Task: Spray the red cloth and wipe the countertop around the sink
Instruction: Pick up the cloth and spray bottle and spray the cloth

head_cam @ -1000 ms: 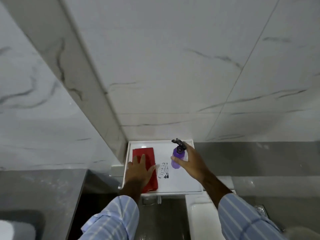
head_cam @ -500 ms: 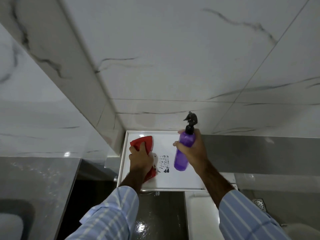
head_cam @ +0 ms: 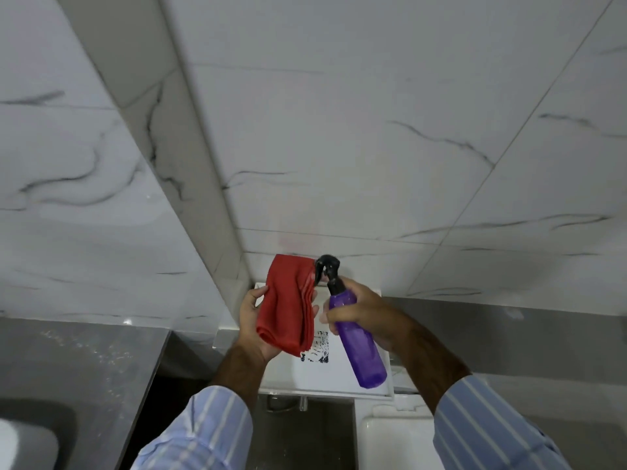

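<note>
A folded red cloth [head_cam: 286, 305] is held up in the air by my left hand [head_cam: 252, 320], which grips it from below and behind. My right hand [head_cam: 364, 312] is wrapped around a purple spray bottle [head_cam: 358, 337] with a black nozzle [head_cam: 325, 268]. The bottle is tilted, its nozzle pointing left and almost touching the cloth's upper right edge. Both are above a white tray-like shelf [head_cam: 339, 374] bearing a dark printed mark [head_cam: 317, 347].
A grey countertop [head_cam: 78, 378] runs along the left, with part of a basin [head_cam: 20, 432] at the bottom left corner. White marble tiles cover the walls. A white fixture [head_cam: 393, 439] sits below the shelf on the right.
My left hand has lifted the red cloth off the shelf and holds it upright. My right hand has raised the bottle and tipped its nozzle toward the cloth.
</note>
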A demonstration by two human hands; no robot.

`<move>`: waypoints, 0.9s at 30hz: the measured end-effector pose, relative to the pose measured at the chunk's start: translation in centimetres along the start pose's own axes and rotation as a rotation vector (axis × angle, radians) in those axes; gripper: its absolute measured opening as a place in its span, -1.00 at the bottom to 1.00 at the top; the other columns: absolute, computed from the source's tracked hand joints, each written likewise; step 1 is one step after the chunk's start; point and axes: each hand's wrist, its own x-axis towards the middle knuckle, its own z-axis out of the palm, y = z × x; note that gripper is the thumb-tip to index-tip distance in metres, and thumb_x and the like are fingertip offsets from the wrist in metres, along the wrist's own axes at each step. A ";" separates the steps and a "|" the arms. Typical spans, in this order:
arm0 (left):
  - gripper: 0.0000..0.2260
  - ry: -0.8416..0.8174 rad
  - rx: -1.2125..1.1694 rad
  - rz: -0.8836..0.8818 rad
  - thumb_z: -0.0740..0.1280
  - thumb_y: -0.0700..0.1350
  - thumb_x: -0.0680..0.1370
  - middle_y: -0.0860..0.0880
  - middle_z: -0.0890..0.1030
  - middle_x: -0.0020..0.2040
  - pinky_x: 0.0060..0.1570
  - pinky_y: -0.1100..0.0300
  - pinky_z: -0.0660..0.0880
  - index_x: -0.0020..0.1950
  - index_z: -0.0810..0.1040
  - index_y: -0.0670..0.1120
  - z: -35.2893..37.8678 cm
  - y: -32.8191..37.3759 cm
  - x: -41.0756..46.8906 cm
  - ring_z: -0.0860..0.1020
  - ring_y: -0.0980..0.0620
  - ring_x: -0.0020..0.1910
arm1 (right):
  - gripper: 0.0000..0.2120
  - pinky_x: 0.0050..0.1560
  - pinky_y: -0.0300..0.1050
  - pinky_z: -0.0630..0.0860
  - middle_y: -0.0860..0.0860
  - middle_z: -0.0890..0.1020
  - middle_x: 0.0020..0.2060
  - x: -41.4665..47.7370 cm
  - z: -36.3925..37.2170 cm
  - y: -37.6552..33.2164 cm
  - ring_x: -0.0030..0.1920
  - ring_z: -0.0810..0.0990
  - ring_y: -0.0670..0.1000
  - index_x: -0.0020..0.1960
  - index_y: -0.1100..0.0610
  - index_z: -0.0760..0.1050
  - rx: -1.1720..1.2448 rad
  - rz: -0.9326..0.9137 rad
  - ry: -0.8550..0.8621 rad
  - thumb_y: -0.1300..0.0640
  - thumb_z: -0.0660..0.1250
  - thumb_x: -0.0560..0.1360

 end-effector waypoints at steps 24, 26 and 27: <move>-0.40 0.243 0.123 0.051 0.26 0.12 0.53 -0.27 0.66 0.19 0.20 -0.10 0.56 0.44 0.56 -0.23 -0.9 0.4 -1.2 0.65 -0.24 0.09 | -0.74 -0.42 -0.21 0.59 0.01 0.67 -0.41 0.3 4.8 -3.7 -0.48 0.63 -0.03 -0.15 0.15 0.63 -0.309 0.318 0.065 0.17 0.69 0.31; -0.42 0.248 0.134 0.053 0.26 0.12 0.53 -0.27 0.68 0.17 0.17 -0.10 0.58 0.41 0.59 -0.23 -1.0 0.4 -1.2 0.66 -0.25 0.07 | -0.74 -0.44 -0.22 0.58 0.03 0.66 -0.40 0.5 4.7 -3.6 -0.50 0.62 -0.05 -0.15 0.14 0.62 -0.290 0.293 0.078 0.20 0.69 0.30; -0.43 0.251 0.139 0.054 0.27 0.12 0.52 -0.26 0.69 0.15 0.15 -0.09 0.60 0.38 0.62 -0.22 -1.1 0.5 -1.2 0.67 -0.25 0.05 | -0.73 -0.43 -0.22 0.59 0.04 0.67 -0.37 0.5 4.8 -3.6 -0.49 0.63 -0.05 -0.13 0.13 0.63 -0.283 0.284 0.072 0.21 0.69 0.29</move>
